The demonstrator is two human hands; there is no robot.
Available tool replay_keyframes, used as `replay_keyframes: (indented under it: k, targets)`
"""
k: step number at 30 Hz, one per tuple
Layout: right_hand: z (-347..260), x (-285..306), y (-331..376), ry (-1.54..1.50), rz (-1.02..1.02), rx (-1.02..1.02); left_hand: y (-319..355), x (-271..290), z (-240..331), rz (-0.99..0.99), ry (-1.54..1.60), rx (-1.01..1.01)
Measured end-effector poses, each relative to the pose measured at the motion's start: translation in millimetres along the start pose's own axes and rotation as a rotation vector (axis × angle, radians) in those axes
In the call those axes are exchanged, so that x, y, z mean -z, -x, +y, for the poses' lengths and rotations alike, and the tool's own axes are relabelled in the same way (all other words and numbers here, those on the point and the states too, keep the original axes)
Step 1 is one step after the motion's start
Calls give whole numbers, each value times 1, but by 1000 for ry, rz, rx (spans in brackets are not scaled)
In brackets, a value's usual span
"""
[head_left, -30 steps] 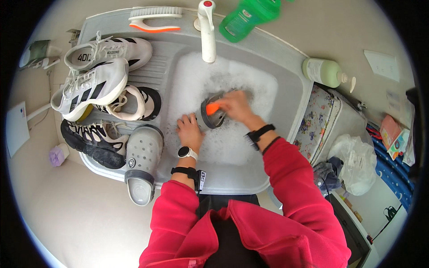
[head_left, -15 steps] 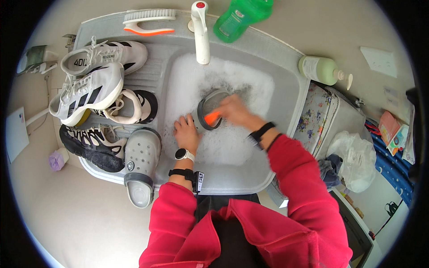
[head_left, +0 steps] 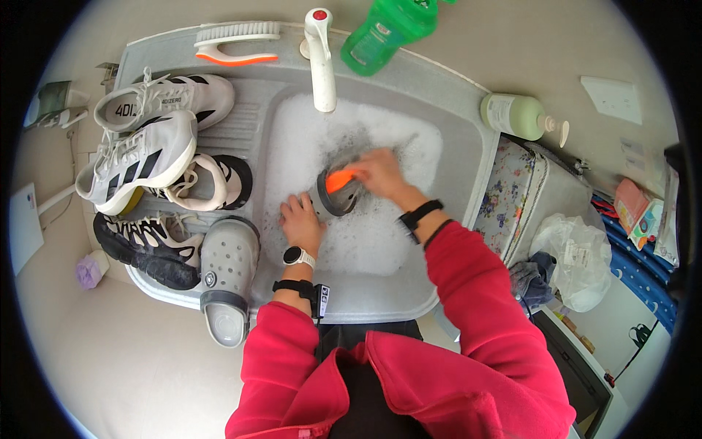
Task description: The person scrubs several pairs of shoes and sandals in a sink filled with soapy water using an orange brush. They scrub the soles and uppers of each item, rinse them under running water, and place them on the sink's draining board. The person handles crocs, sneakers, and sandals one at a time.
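A grey clog (head_left: 324, 205) lies in the foamy water of the sink basin (head_left: 351, 282), its dark-rimmed opening showing above the suds. My left hand (head_left: 300, 219) grips the clog's left side with bent fingers, though foam hides part of the hold. In my right hand (head_left: 380, 174) is an orange brush (head_left: 338, 180), closed in the fingers and reaching into the clog's opening; its bristles are out of sight. Another grey clog (head_left: 229, 256) stands on the drainboard, left of my left hand. Dark dirt streaks the foam around the submerged clog.
White sneakers (head_left: 150, 157) and a black-and-white shoe (head_left: 146, 245) crowd the ribbed drainboard. Behind the basin are a white faucet (head_left: 320, 66), a white-and-orange brush (head_left: 238, 44) and a green bottle (head_left: 387, 36). A pale green pump bottle (head_left: 512, 115) lies at the right rim.
The orange brush and my right hand have shifted slightly up and left at the clog's opening. My left hand stays at the clog's side. The whole view has moved a little.
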State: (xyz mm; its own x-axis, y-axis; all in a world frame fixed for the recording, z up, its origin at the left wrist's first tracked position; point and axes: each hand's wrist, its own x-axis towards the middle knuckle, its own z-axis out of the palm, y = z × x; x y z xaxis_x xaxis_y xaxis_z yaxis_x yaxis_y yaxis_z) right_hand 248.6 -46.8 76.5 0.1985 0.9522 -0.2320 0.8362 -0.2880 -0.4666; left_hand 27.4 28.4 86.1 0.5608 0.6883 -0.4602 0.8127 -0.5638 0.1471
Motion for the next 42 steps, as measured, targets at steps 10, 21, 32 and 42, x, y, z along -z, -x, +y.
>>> replay_keyframes:
  k: [10,21,32,42]
  targets:
    - [30,45,49,167,54,-278,3,5,-7,49,71,-65]
    - [-54,110,173,-1141,396,-932,89,93,6,-1015,1448,260]
    - [-112,136,200,-1403,496,-877,136,150,49,-1513,2385,134]
    - [-151,141,193,-1767,552,-867,151,162,22,-1075,2010,-1]
